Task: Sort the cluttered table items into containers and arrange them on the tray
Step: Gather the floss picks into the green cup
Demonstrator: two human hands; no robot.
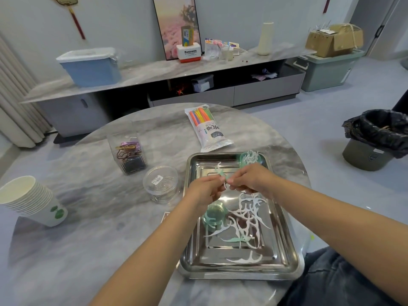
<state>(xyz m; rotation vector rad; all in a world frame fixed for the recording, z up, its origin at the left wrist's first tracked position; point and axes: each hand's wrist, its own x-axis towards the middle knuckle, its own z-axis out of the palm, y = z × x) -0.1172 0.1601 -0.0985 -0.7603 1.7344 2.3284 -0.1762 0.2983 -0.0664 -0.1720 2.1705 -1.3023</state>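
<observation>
A steel tray (284, 246) lies on the round marble table in front of me. Several white and green floss picks (247, 215) are scattered across its floor. Above the tray, my left hand (204, 191) and my right hand (251, 176) meet, and both pinch a few floss picks (221, 173) between their fingertips. A small clear green container (250, 157) with picks in it stands at the tray's far right corner. A round green lid (215, 214) lies on the tray just below my left wrist.
Left of the tray stand a round clear tub (160, 183) of paper clips and a clear box (130, 151) of coloured clips. A pack of coloured straws (208, 129) lies beyond the tray. Stacked paper cups (31, 199) sit far left. A black-lined bin (375, 140) stands on the floor, right.
</observation>
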